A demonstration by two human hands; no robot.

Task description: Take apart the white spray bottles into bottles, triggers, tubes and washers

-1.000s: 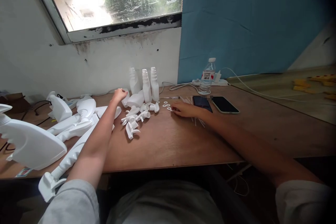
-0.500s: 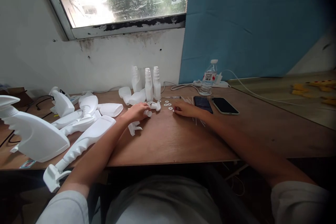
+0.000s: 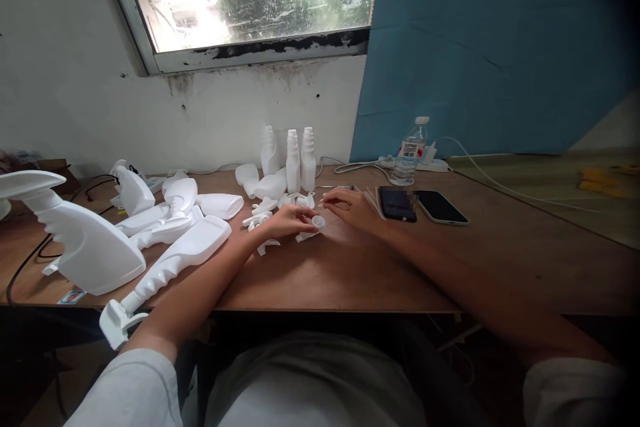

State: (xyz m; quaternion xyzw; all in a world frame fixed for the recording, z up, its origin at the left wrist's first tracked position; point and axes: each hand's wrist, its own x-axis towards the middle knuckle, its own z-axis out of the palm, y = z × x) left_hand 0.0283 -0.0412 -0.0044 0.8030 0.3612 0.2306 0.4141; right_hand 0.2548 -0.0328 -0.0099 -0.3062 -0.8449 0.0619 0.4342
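Note:
My left hand [image 3: 290, 221] is closed on a white trigger sprayer head [image 3: 319, 222], with its round collar facing up and its lever low over the table. My right hand [image 3: 351, 208] is just to the right, its fingers stretched out and apart, with no held thing showing. Several loose sprayer heads [image 3: 261, 209] lie beyond and beside my left hand. The small white rings are mostly hidden by my hands. Thin white tubes [image 3: 373, 200] lie partly behind my right hand.
White bottles [image 3: 293, 167] stand by the wall, and more lie at the left, some with sprayers fitted. A large spray bottle [image 3: 90, 243] is near the left front edge. Two phones [image 3: 442, 207], a water bottle [image 3: 411, 152], a pen and cables are at the right and back.
My left hand has moved right and brought the sprayer head close to my right hand. My right hand's fingers have gone from a pinch near the rings to stretched out. The view has shifted slightly.

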